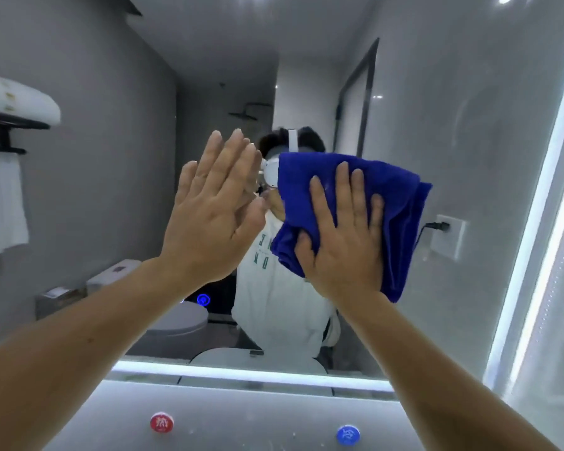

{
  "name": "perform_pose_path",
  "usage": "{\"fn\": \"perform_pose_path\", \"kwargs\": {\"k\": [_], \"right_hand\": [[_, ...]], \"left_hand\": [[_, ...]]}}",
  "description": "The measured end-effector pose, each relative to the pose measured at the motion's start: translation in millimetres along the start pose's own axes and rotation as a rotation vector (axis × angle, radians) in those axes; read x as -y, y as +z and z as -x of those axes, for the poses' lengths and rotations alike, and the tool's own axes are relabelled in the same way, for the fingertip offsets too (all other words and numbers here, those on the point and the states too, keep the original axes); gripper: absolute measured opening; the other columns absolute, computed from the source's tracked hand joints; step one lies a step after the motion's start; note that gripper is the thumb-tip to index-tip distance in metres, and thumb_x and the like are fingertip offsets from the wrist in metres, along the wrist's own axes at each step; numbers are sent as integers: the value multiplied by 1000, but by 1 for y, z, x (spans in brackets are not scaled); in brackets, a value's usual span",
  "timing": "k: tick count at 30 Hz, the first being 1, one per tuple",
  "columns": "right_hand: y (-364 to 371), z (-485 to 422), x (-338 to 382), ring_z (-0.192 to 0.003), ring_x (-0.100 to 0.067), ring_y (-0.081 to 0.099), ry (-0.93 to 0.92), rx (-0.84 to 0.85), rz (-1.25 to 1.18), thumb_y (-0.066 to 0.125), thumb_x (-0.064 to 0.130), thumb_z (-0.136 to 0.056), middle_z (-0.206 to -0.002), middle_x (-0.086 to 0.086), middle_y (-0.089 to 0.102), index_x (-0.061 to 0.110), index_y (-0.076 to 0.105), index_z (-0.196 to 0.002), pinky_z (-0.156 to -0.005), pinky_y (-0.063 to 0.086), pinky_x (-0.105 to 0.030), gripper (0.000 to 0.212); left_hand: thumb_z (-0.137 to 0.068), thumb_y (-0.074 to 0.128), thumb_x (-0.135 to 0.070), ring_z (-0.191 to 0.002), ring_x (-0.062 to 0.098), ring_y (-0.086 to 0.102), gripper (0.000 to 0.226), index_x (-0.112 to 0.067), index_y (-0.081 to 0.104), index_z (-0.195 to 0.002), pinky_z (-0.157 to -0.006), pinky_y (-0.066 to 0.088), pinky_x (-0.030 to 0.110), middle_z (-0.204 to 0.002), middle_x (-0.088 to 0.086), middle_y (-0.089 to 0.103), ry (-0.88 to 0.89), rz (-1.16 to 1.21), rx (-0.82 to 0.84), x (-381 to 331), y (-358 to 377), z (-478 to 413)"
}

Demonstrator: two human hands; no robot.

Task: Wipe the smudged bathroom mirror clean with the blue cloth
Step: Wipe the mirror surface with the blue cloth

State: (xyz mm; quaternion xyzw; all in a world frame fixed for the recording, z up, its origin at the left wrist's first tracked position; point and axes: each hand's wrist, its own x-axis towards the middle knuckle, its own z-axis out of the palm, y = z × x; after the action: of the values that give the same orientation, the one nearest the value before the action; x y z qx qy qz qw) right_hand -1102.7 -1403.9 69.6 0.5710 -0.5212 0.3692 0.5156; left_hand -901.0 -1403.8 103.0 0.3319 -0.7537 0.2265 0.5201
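Blue cloth bunched under right hand, pressed flat on mirror about mid-glass, a little toward its right edge. Right fingers straight and slightly spread on the cloth, thumb dug into a fold at its lower left. Cloth sticks out above and to the right of the hand, and one end hangs down past the wrist.

Left hand just beside it on the left, not touching the cloth. Fingers straight and close together, held up against the glass and meeting their own reflection, nothing held. Both forearms bare, reaching up from the lower corners of the view.

Reflected between and behind the hands: person in white shirt, white headset. Further out in the glass: toilet lower left of the hands, towels on a black rack at the left edge, wall socket with a plug right of the cloth.

Lit strip runs along the mirror's bottom edge, another up its right edge. Below the bottom strip, a grey surface with a red cap left and a blue cap right, well apart.
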Motion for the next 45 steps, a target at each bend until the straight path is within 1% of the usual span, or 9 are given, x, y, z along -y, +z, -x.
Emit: {"fn": "perform_pose_path", "kwargs": {"k": [7,11,18,21,25,30,37,41,45], "right_hand": [[26,130,16,-150,-30,6,-154,126,-7,24,45,-101,-163,-8,5,21,15,-155,-120,-1,-50,60],[25,183,1,-149,-28,12,-350,219,53,26,40,-102,-159,-8,18,21,30,-150,-121,1,-48,52],[2,152,-48,-139,-29,32,-741,224,120,42,41,-94,-150,-5,36,22,38,-146,-115,12,-47,55],[-10,95,-73,-140,-35,35,-593,130,59,44,36,-96,-151,-10,35,18,44,-144,-115,12,-51,52],[-18,14,-94,-145,-36,24,-113,-44,49,36,34,-101,-156,-16,30,14,37,-149,-118,11,-53,52],[1,34,-54,-147,-37,15,186,-116,22,38,32,-99,-158,-20,23,12,28,-152,-119,11,-54,58],[32,187,18,-150,-32,5,-248,113,9,51,42,-91,-157,-13,22,17,34,-147,-120,4,-50,64],[22,228,0,-141,-32,28,-523,307,155,73,50,-78,-149,-8,38,20,46,-143,-121,3,-48,77],[3,211,-39,-137,-26,32,-737,339,142,71,46,-80,-149,-4,43,22,50,-141,-118,7,-45,69]], "left_hand": [[-97,23,-42,-151,16,-3,64,-17,13,-155,-121,7,48,-164,0,6,49,-31,79,-11,19,26],[-98,20,-43,-152,18,-1,64,-15,16,-155,-121,8,48,-164,2,9,79,-31,98,-24,33,34],[-99,21,-42,-152,17,-1,63,-15,17,-156,-122,2,44,-165,2,8,116,-15,71,-35,35,25],[-100,25,-40,-152,17,-2,62,-16,17,-156,-122,1,44,-165,3,8,114,-3,65,-38,32,21],[-100,25,-40,-152,21,-2,62,-16,15,-156,-121,4,49,-164,4,7,78,-10,84,-45,32,20],[-100,26,-39,-152,23,0,62,-14,15,-156,-121,7,51,-164,6,8,68,-13,62,-43,31,21],[-98,24,-41,-152,24,1,64,-12,16,-156,-121,7,49,-164,7,10,67,-37,91,-34,34,32],[-99,21,-43,-152,23,1,65,-12,16,-156,-121,8,49,-164,7,10,51,-38,100,-31,29,39],[-98,21,-43,-152,21,-2,65,-14,15,-156,-122,1,45,-164,5,7,22,-23,105,-24,19,44]]}}
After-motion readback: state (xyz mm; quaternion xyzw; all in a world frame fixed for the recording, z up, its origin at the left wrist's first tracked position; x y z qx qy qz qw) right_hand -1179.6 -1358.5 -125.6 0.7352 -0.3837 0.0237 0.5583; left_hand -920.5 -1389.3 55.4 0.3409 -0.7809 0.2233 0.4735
